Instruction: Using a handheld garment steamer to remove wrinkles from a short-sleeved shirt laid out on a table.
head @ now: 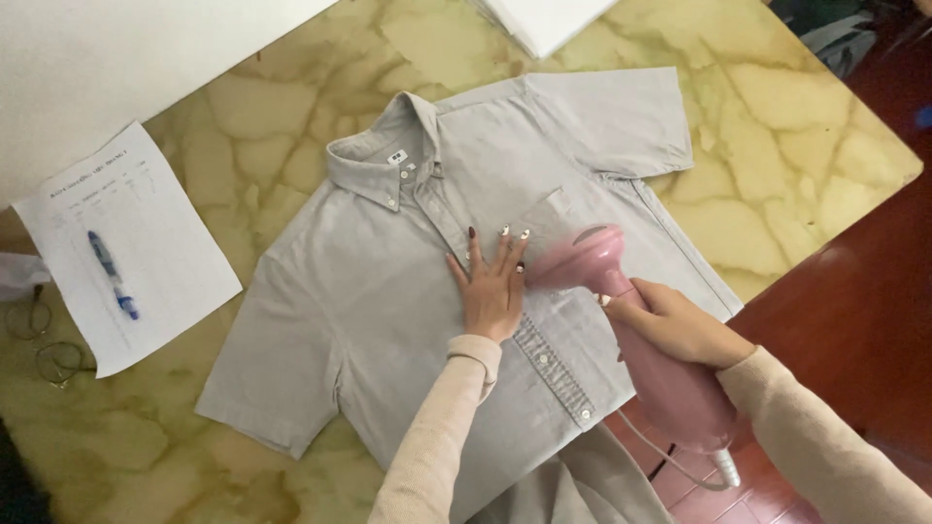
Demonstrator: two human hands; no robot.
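Observation:
A grey short-sleeved button-up shirt [388,291] lies spread flat, front up, on a yellow-green marbled table [777,126]. My left hand [493,283] rests flat on the shirt's chest with its fingers spread, just left of the button placket. My right hand [670,320] grips the handle of a pink handheld garment steamer [631,320]. The steamer's head is blurred and sits over the shirt's chest pocket, right beside my left fingertips. A white cord [680,456] trails from the steamer's base.
A printed paper sheet [126,243] with a blue pen [112,275] on it lies at the table's left. Wire-rimmed glasses [44,340] sit at the left edge. White folded material [544,19] is at the top. Red tiled floor [845,320] lies past the table's right edge.

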